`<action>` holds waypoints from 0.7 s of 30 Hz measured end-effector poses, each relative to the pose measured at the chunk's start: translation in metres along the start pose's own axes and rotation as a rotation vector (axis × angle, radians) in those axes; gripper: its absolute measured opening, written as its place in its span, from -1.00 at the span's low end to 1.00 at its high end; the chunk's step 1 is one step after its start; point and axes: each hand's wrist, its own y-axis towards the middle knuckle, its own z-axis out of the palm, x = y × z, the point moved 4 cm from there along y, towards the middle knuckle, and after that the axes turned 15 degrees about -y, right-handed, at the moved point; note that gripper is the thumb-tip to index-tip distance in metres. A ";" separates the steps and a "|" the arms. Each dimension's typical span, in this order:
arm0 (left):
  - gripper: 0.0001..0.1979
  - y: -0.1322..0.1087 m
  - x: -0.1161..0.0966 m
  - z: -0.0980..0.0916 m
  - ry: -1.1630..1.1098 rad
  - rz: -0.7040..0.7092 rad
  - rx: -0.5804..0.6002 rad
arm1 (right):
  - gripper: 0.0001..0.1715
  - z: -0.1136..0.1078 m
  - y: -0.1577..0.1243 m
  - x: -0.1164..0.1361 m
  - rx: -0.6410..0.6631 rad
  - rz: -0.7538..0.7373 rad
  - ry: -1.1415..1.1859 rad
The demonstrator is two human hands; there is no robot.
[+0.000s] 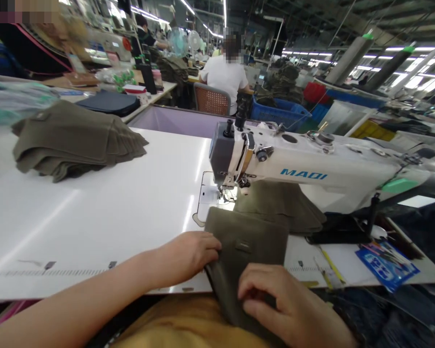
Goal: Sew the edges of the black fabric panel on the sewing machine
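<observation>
A dark olive fabric piece [253,232] with a small tab on it lies at the table's front edge, and part of it hangs over toward my lap. At its left edge, my left hand [194,253] grips the cloth with curled fingers. My right hand [275,299] is over the lower part, fingers bent and thumb apart from them; whether it touches the cloth is hard to see. Just beyond the piece stands the sewing machine [293,164], its needle area lit. More olive pieces [286,205] lie under the machine arm.
A stack of olive fabric pieces [76,137] sits on the white table [130,212] at the left. At the right lie a blue packet [386,263] and a yellow strip [331,266]. Behind the machine are a blue basket [281,113] and a seated person [223,77].
</observation>
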 end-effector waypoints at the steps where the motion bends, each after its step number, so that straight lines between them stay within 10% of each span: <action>1: -0.70 -0.017 0.007 -0.004 -0.006 -0.079 -0.018 | -0.78 0.000 -0.001 -0.008 -0.018 -0.016 -0.005; 6: -0.57 -0.095 0.031 -0.023 -0.130 -0.374 -0.247 | -0.38 0.007 0.005 -0.034 -0.076 -0.126 -0.292; 10: -0.61 -0.110 0.041 -0.028 -0.241 -0.496 -0.404 | -0.44 0.017 0.031 -0.023 -0.018 -0.285 -0.231; 14: -0.79 -0.103 0.047 -0.031 -0.252 -0.560 -0.571 | -0.81 0.014 0.064 -0.030 -0.282 -0.037 0.025; 17: -0.82 -0.102 0.053 -0.029 -0.239 -0.673 -0.679 | -0.75 0.018 0.078 -0.045 -0.383 0.229 0.129; 21: -0.55 -0.111 0.062 -0.020 -0.260 -0.770 -0.777 | -0.64 0.029 0.078 -0.050 -0.361 0.209 0.356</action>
